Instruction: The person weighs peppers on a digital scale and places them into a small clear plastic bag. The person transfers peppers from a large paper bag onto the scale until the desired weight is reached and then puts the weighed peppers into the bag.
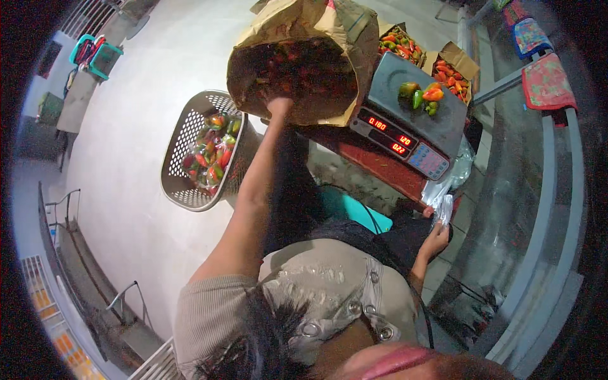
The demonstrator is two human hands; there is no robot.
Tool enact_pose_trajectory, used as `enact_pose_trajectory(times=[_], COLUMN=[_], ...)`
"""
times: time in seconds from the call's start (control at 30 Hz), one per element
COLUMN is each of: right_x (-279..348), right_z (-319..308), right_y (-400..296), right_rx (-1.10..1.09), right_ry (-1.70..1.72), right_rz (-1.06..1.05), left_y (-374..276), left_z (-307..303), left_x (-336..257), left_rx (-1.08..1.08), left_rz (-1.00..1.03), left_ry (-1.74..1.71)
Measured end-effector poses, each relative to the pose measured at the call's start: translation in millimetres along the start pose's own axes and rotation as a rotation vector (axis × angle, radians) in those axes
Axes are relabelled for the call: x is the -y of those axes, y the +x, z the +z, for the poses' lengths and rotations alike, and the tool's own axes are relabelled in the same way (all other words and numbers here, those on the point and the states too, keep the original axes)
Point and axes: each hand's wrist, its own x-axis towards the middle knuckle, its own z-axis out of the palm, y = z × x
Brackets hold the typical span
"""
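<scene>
My left hand reaches into the mouth of a large brown paper sack; its fingers are lost in the shadow, so any hold is hidden. Dark reddish peppers show dimly inside. Low at the right, my right hand grips a bunched clear plastic bag. Beyond it stands a digital scale with lit red digits. On its metal pan rest several green and orange peppers. Left of the sack, a perforated plastic basket holds clear bags packed with red and green peppers.
Two open cartons of peppers sit behind the scale. A reddish stand supports the scale. Near my legs lies a turquoise object. Metal rails with hanging cloths run along the right.
</scene>
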Motion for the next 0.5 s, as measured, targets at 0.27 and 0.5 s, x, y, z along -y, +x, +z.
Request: enact_pose_trajectory(times=[0.27,0.5], right_x=[2,18], right_z=[0,-6], right_y=[0,1], right_rx=[-0.005,0.071], right_ry=[0.012,0.014], right_rz=[0.013,0.049], left_y=[-18,-25], left_z=[24,25], left_x=[-68,-58], left_rx=[0.274,0.180], left_rz=[0.206,0.261], left_ry=[-0.142,-0.159])
